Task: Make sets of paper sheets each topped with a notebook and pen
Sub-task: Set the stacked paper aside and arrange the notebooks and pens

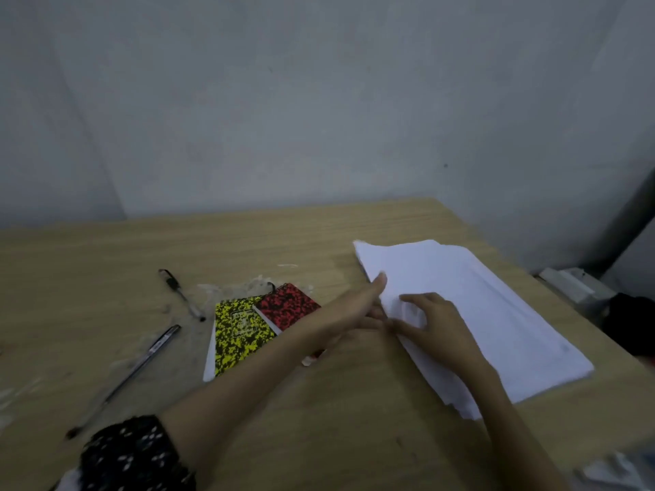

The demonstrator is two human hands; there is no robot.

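White paper stack [478,313] sits a bit fanned on the right side of the wooden worktop [319,419]. Yellow notebook [241,338] and red notebook [287,304] overlap at centre, with two pens [180,294] [131,373] lying left of them. Left hand [358,310] reaches flat to the stack's edge, thumb up; right hand [436,324] rests on top, fingers curled into the sheets. It's blurry, so I can't tell if either actually pinches paper.

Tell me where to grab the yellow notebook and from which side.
Pinch the yellow notebook at its near-left white edge, coming from the left: it lies flat, the red notebook overlaps its right side, and the left hand's forearm crosses there.
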